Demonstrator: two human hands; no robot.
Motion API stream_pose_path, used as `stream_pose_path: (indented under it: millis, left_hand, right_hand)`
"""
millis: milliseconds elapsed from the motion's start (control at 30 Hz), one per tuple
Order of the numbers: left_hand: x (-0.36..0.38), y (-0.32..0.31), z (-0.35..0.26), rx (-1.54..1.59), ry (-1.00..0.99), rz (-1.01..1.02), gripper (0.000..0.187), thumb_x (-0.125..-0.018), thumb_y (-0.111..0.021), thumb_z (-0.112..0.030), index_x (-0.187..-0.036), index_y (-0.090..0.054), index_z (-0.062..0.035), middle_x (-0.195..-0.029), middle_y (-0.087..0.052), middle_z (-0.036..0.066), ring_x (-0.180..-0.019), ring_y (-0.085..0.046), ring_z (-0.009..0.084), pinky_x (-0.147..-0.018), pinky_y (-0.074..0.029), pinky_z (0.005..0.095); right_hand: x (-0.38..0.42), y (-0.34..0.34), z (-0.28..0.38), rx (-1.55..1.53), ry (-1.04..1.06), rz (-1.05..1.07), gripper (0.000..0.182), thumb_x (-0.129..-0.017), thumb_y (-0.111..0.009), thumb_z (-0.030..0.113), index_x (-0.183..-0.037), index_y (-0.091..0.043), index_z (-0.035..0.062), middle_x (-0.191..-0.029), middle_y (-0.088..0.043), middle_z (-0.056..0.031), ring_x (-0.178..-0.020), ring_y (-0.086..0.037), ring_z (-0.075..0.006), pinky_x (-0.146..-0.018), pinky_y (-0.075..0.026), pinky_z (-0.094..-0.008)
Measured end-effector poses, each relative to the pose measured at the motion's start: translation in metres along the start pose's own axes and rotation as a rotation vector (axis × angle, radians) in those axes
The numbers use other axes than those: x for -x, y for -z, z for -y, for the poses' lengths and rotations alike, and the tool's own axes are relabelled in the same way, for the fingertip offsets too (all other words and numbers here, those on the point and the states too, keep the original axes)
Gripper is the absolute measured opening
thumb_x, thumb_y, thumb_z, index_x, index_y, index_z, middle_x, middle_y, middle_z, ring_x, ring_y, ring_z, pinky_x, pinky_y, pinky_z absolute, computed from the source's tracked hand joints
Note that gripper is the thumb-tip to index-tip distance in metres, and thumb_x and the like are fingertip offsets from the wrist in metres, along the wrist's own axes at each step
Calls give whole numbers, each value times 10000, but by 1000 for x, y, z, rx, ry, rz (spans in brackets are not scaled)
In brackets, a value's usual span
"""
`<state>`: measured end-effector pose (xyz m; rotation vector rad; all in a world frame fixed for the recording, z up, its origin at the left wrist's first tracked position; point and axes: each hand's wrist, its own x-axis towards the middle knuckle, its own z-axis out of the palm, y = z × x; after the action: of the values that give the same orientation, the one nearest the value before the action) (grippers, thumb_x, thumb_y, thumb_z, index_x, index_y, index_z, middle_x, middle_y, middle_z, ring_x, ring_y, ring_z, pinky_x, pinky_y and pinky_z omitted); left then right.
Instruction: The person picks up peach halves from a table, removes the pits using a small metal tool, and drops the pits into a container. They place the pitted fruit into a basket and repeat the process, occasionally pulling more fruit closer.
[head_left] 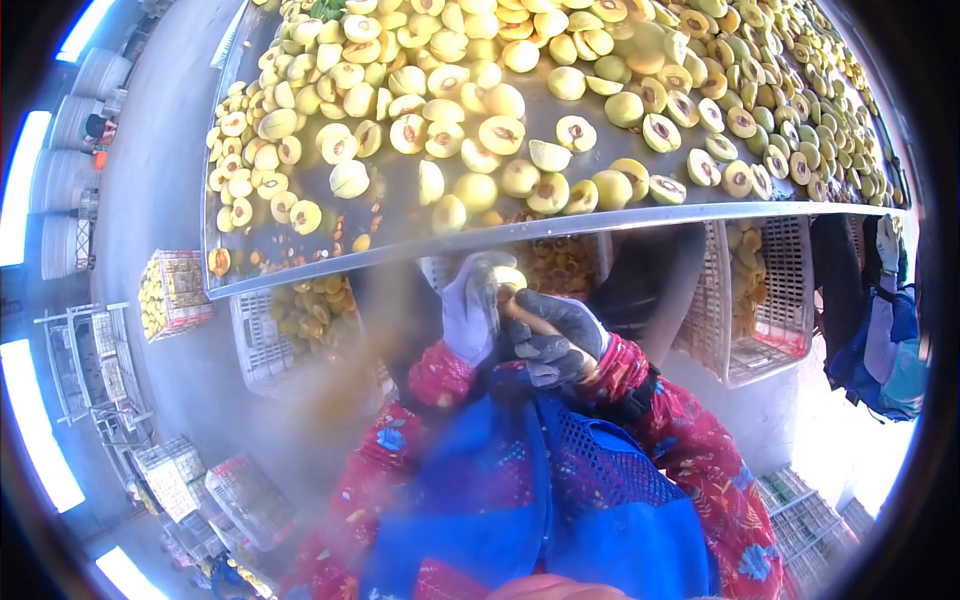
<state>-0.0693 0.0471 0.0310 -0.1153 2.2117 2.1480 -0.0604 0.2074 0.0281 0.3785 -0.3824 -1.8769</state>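
Note:
Both my hands wear grey-palmed gloves and meet in front of my chest, just below the table's metal edge. My left hand [478,308] is closed around a pale yellow fruit piece [511,279]. Close beside it, my right hand [556,338] has its fingers wrapped round a tool with a brownish handle [532,316], whose upper end touches the fruit. The tool's working end is hidden. Beyond my hands, many halved yellow-green fruits [501,134] lie on the metal table [400,195], several with brown pits or hollows showing.
Below the table edge stand plastic crates of fruit, one at left [262,345] and one at right [785,300]. Another crate [185,290] is on the floor further left. A co-worker's arm [882,330] shows at far right. Stacked crates [245,500] stand lower left.

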Motion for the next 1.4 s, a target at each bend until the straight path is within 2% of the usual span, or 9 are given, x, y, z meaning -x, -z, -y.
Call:
stream_pose_path:
  millis: [200,367,467,533,633,733,1000,1100,1400]
  left_hand:
    - [1,15,-11,-326,-257,154,452,-1019,-377,-369,-1070,-614,13,-842,-655,109,-694,-608,148,-682,-501,273]
    - [3,6,6,87,-30,27,395,-984,-462,-337,-1063,-602,23,-888,-659,153,-780,-650,211,-728,-516,326]
    - [4,19,34,-502,-314,-173,606,-859,-635,-486,-1151,-555,39,-906,-625,134,-778,-622,242,-719,-497,327]
    - [4,40,47,-453,-187,-342,525,-936,-528,-423,-1190,-522,37,-923,-610,117,-766,-617,232,-708,-517,319]
    - [8,90,14,-487,6,-741,449,-1020,-399,-373,-1237,-497,8,-1017,-570,115,-836,-603,195,-686,-543,291]
    - [-2,141,-27,-1463,81,-767,420,-947,-486,-265,-1305,-478,-45,-1239,-519,267,-1185,-459,462,-1000,-374,515]
    - [-149,104,9,-1517,-283,65,511,-808,-663,-228,-1285,-506,-138,-1179,-589,187,-1175,-515,369,-970,-433,422]
    - [-165,108,5,-784,-132,419,518,-777,-709,-188,-1252,-510,-134,-1151,-610,131,-1062,-593,296,-915,-475,398]
    - [-89,87,-26,34,43,54,358,-843,-611,-83,-1183,-542,5,-1083,-600,74,-948,-616,147,-811,-523,263]
  right_hand:
    - [4,8,-3,-30,-97,62,372,-1017,-379,377,-963,-539,45,-527,-465,-30,-351,-384,-125,-372,-331,-251]
    - [-1,12,-5,-112,-44,120,336,-1020,-388,327,-1038,-531,24,-571,-497,-53,-361,-421,-121,-354,-321,-233]
    - [-4,-9,-11,-90,86,191,313,-1028,-373,297,-1200,-496,67,-650,-535,-70,-374,-437,-107,-350,-316,-222]
    - [-4,1,-6,51,181,253,361,-1029,-358,303,-1325,-403,101,-879,-575,-105,-435,-471,-91,-381,-373,-243]
    - [7,-15,1,124,315,85,352,-1031,-356,307,-1318,-425,117,-748,-567,-81,-421,-454,-80,-373,-345,-228]
    - [16,6,17,139,259,-86,404,-1024,-385,344,-1361,-425,125,-569,-474,-18,-359,-377,-72,-364,-334,-226]
    - [9,2,18,137,220,-182,500,-1018,-362,395,-1314,-461,5,-515,-450,-31,-352,-344,-81,-371,-304,-207]
    - [22,4,16,149,222,-176,511,-1008,-380,416,-1172,-529,-45,-522,-446,-30,-349,-334,-98,-365,-311,-220]
    - [1,-59,-4,1577,505,-714,262,-978,-474,245,-1033,-547,-1,-685,-581,-83,-559,-569,-173,-538,-446,-293]
